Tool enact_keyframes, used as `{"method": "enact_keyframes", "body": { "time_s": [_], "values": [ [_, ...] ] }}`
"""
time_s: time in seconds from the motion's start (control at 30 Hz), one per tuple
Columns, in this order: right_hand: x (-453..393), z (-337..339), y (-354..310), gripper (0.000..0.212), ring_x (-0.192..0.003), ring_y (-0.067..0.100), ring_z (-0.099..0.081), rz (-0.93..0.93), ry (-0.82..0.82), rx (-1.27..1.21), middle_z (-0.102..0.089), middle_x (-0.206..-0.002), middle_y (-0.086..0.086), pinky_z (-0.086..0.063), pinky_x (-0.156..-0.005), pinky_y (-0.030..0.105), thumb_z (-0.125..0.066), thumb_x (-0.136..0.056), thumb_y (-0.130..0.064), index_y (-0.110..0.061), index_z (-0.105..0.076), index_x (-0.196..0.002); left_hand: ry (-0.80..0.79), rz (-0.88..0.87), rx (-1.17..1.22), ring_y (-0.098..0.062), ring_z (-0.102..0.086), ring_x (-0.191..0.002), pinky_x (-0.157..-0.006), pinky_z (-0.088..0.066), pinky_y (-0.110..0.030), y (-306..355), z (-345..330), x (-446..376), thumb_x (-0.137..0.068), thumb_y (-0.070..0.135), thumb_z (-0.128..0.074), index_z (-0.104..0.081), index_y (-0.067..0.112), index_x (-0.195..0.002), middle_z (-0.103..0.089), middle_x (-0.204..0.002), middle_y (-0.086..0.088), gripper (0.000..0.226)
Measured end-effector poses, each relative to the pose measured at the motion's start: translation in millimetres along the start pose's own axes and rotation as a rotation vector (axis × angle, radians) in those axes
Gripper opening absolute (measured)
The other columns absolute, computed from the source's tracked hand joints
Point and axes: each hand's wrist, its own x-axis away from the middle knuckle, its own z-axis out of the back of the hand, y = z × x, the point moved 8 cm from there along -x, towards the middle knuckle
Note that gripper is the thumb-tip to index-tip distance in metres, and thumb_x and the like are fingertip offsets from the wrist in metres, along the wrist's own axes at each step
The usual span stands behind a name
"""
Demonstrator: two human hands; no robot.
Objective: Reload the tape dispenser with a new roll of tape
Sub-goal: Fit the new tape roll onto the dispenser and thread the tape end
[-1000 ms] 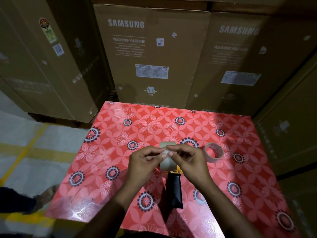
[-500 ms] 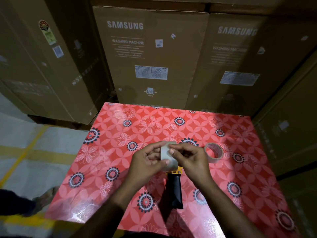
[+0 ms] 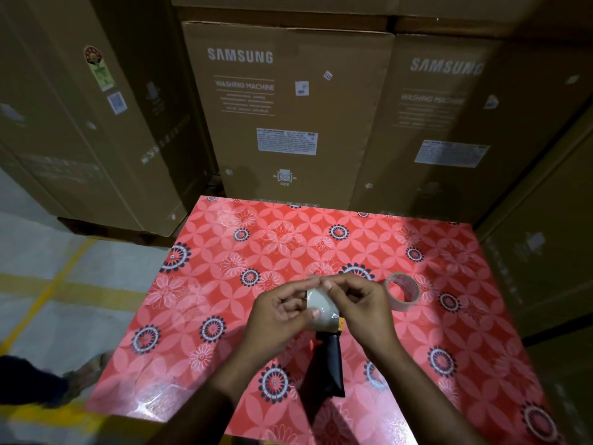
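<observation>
Left hand [image 3: 276, 311] and right hand [image 3: 359, 303] both pinching tape roll [image 3: 322, 308] above dispenser [image 3: 332, 358]; second roll [image 3: 401, 292] lying on table [image 3: 224, 252].

One head camera, looking down over the counter

We have a single wide-angle view, worn on the person's head. It looks forward and down onto the counter [image 3: 224, 268] from its near edge, close enough that both forearms enter from the bottom of the frame. Beyond the counter's far edge it faces stacked cardboard boxes [image 3: 288, 107]; left of the counter, floor [image 3: 48, 284] shows.
</observation>
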Motion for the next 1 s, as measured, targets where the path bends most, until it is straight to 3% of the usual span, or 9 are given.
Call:
{"method": "enact_keyframes", "body": {
  "time_s": [0.17, 0.33, 0.47, 0.5, 0.57, 0.63, 0.8, 0.93, 1.0],
  "values": [
    [4.4, -9.2, -2.5, 0.036, -0.103, 0.011, -0.072, -0.004, -0.189, -0.009, -0.077, -0.11, -0.004, -0.055, -0.084, 0.021, -0.073, -0.088, -0.001, -0.015, -0.072, -0.12, 0.119, 0.006, -0.019, -0.017, -0.064, -0.087, -0.083, -0.053, -0.038, -1.2, 9.3, -1.0, -0.086, -0.004, -0.072, -0.071, 0.014, -0.118, -0.067, -0.089, -0.005, 0.037],
    [3.4, -6.1, -7.5, 0.044, -0.086, 0.003, -0.07, 0.01, -0.206, 0.017, -0.078, -0.1, -0.009, -0.054, -0.073, 0.021, -0.079, -0.081, 0.002, -0.018, -0.073, -0.12, 0.123, 0.007, 0.012, -0.013, -0.067, -0.086, -0.083, -0.054, -0.034, -1.3, 10.0, -0.7, -0.087, 0.002, -0.072, -0.077, 0.029, -0.109, -0.07, -0.086, 0.001, 0.036],
    [1.8, -5.6, -10.5, 0.034, -0.079, -0.005, -0.066, 0.048, -0.162, 0.068, -0.073, -0.084, -0.024, -0.05, -0.072, 0.013, -0.078, -0.083, -0.003, -0.018, -0.076, -0.113, 0.1, 0.035, 0.034, -0.024, -0.064, -0.091, -0.087, -0.054, -0.044, -2.1, 12.4, -0.3, -0.074, 0.015, -0.082, -0.076, 0.028, -0.113, -0.068, -0.093, -0.011, 0.042],
    [0.9, -6.2, -10.3, 0.029, -0.083, -0.002, -0.069, 0.033, -0.147, 0.053, -0.075, -0.086, -0.021, -0.053, -0.075, 0.017, -0.077, -0.085, -0.005, -0.019, -0.078, -0.111, 0.08, 0.04, 0.048, -0.025, -0.067, -0.092, -0.086, -0.055, -0.045, -2.3, 12.7, -0.6, -0.072, 0.013, -0.083, -0.076, 0.027, -0.112, -0.071, -0.096, -0.014, 0.043],
    [-1.4, -3.4, -4.8, 0.018, -0.087, 0.02, -0.075, -0.013, -0.081, 0.023, -0.079, -0.091, -0.004, -0.06, -0.078, 0.048, -0.071, -0.092, -0.012, -0.023, -0.081, -0.101, 0.013, 0.037, 0.071, -0.023, -0.073, -0.092, -0.079, -0.06, -0.037, -0.8, 9.1, 0.2, -0.07, 0.006, -0.084, -0.077, 0.025, -0.111, -0.077, -0.1, -0.013, 0.045],
    [-2.9, -1.5, -1.4, 0.015, -0.084, 0.031, -0.073, -0.032, -0.051, 0.041, -0.078, -0.088, 0.004, -0.058, -0.077, 0.059, -0.067, -0.095, -0.021, -0.022, -0.081, -0.097, 0.001, 0.034, 0.069, -0.023, -0.075, -0.091, -0.076, -0.06, -0.033, -1.2, 6.8, 1.6, -0.071, 0.003, -0.083, -0.076, 0.021, -0.113, -0.078, -0.1, -0.012, 0.046],
    [0.9, -13.7, -3.6, 0.031, -0.085, -0.002, -0.069, -0.01, -0.221, 0.069, -0.076, -0.094, -0.02, -0.051, -0.072, 0.015, -0.081, -0.083, -0.016, -0.022, -0.076, -0.113, 0.134, 0.072, 0.042, -0.022, -0.068, -0.087, -0.082, -0.058, -0.036, -8.8, 18.3, 0.5, -0.069, 0.015, -0.084, -0.076, 0.02, -0.11, -0.07, -0.09, -0.012, 0.042],
    [-6.3, -7.9, -2.6, 0.019, -0.08, 0.018, -0.072, 0.0, -0.133, 0.093, -0.078, -0.086, -0.004, -0.058, -0.073, 0.037, -0.078, -0.085, -0.01, -0.024, -0.081, -0.099, 0.092, 0.054, 0.083, -0.025, -0.073, -0.092, -0.081, -0.061, -0.035, -9.8, 16.2, 1.0, -0.07, 0.01, -0.08, -0.074, 0.015, -0.111, -0.076, -0.097, -0.012, 0.042],
    [-9.7, -8.3, -1.6, 0.017, -0.082, 0.02, -0.073, -0.006, -0.094, 0.076, -0.078, -0.086, 0.0, -0.057, -0.075, 0.038, -0.076, -0.087, -0.009, -0.025, -0.081, -0.091, 0.06, 0.044, 0.057, -0.025, -0.075, -0.093, -0.08, -0.061, -0.035, -8.8, 15.6, 0.2, -0.07, 0.007, -0.081, -0.072, 0.012, -0.114, -0.078, -0.1, -0.012, 0.045]
  ]
}}
